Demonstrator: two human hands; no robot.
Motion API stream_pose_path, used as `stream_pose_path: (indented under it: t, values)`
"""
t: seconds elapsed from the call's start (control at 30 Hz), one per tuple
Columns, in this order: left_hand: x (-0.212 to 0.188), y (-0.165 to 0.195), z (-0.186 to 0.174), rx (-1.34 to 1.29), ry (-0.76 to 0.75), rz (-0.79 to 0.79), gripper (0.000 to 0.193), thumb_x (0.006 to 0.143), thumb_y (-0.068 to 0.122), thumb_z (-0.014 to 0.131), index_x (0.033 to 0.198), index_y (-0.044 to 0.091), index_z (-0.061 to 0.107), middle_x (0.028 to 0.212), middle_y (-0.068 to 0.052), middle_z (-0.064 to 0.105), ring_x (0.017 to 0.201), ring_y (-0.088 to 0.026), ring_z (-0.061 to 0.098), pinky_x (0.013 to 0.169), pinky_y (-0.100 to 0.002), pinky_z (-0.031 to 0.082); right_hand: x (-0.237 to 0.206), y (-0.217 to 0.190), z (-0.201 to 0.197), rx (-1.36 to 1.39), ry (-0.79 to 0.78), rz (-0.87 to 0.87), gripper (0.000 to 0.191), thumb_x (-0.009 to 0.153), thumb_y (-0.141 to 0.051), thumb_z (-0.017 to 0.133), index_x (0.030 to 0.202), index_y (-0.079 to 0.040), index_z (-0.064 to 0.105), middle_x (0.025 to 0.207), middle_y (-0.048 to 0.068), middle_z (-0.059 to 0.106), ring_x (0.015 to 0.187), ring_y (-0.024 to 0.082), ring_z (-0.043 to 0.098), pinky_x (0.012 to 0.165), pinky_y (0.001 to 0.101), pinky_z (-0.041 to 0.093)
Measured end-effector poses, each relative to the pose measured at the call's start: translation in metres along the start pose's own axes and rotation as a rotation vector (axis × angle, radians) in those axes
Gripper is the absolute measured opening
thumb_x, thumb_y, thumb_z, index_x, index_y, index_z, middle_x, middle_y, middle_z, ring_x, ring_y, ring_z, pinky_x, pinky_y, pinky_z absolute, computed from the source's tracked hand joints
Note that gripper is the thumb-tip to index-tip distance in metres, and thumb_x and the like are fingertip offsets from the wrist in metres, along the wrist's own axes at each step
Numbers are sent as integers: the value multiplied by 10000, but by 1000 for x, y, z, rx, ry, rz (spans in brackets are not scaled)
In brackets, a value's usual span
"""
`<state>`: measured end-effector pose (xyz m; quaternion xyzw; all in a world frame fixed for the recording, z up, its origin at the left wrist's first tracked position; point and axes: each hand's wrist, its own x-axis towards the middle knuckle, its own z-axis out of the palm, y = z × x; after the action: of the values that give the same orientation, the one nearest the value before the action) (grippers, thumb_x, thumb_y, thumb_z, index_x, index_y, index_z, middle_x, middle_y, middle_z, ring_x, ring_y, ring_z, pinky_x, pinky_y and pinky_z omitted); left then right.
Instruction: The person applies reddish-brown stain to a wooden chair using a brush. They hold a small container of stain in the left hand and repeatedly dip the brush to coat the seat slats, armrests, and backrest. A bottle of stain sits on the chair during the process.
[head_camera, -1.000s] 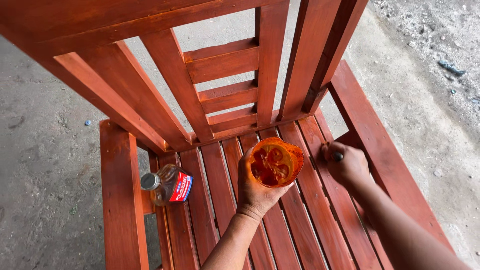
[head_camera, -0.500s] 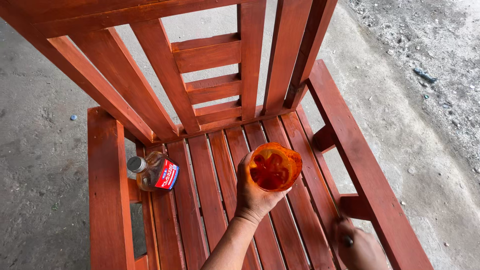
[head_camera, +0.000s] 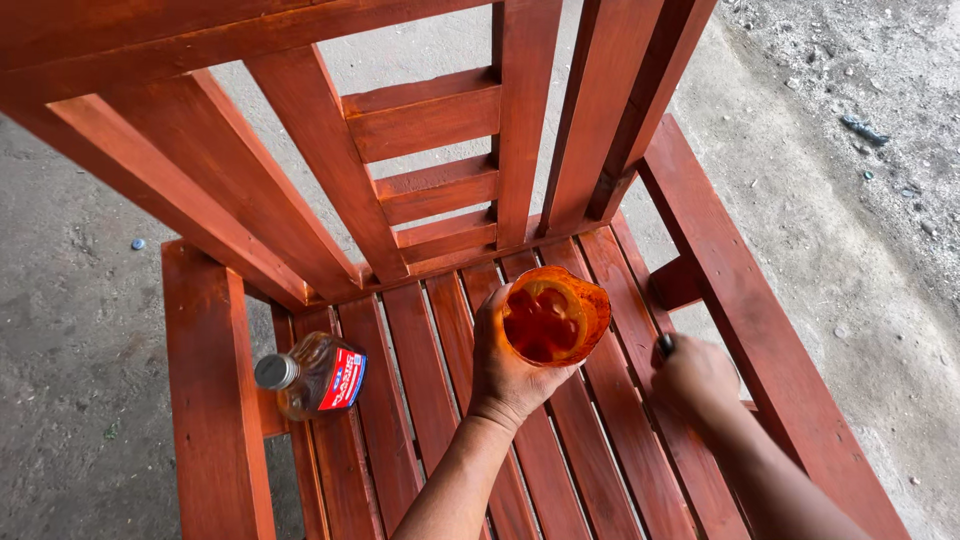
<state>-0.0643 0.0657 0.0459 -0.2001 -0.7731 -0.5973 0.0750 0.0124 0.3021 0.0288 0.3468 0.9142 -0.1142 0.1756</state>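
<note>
Between left-hand fingers (head_camera: 490, 330): orange cup (head_camera: 553, 315), gripped; right-hand fingers (head_camera: 690, 372) closed on dark handle (head_camera: 665, 345); bottle (head_camera: 312, 374) well left, on chair slats (head_camera: 420, 380).

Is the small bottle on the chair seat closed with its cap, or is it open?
Closed. The bottle stands on the seat slats by the armrest, and a grey cap sits on its neck. The left hand holds an orange cup, not the bottle.

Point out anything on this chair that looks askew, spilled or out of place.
One thing: the small bottle with a grey cap and red label lies tipped on its side on the seat slats by the armrest. No spill shows. The left hand holds the orange cup level; the right hand grips a dark handle.
</note>
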Motion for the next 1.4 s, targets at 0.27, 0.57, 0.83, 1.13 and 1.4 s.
stream_pose_path:
  t: [0.27, 0.57, 0.83, 1.13, 1.4]
  values:
    - [14, -23, 7, -24, 0, -6, 1057, 590, 277, 1015, 1440, 141, 402, 1385, -113, 504, 1287, -299, 569, 1098, -420, 524, 62, -74, -45, 104, 142, -107, 112, 808, -109, 669, 871, -160, 747, 881, 159, 747, 876, 345, 725, 776, 463, 583]
    - [9, -62, 2, 20, -27, -19, 1086, 610, 301, 1019, 1442, 204, 328, 1394, -110, 459, 1297, -267, 547, 1055, -396, 573, 96, -113, -69, 217, 253, -129, 64, 889, -147, 681, 866, -175, 734, 843, 146, 726, 774, 338, 704, 713, 446, 571]
    - [15, -71, -16, 1, 20, 20, 1030, 661, 341, 1005, 1456, 177, 370, 1414, -105, 478, 1315, -260, 570, 1103, -384, 567, 108, -108, -58, 359, 422, -360, 57, 872, -241, 775, 848, -193, 757, 879, 77, 745, 804, 283, 714, 725, 405, 559]
    - [1, -50, -10, 9, 37, -18, 1058, 620, 323, 1012, 1450, 150, 379, 1395, -122, 481, 1299, -284, 566, 1106, -409, 539, 100, -97, -67, 357, 126, -136, 113, 764, -160, 783, 873, -177, 759, 821, 92, 745, 727, 252, 745, 661, 393, 602]
    - [-11, -5, -2, 45, 5, -74, 1072, 570, 317, 1020, 1421, 147, 391, 1380, -115, 472, 1292, -299, 542, 1090, -425, 513, 39, -33, -22, 370, 319, -264, 216, 862, -339, 795, 823, -129, 765, 876, 116, 760, 842, 294, 742, 797, 399, 591]
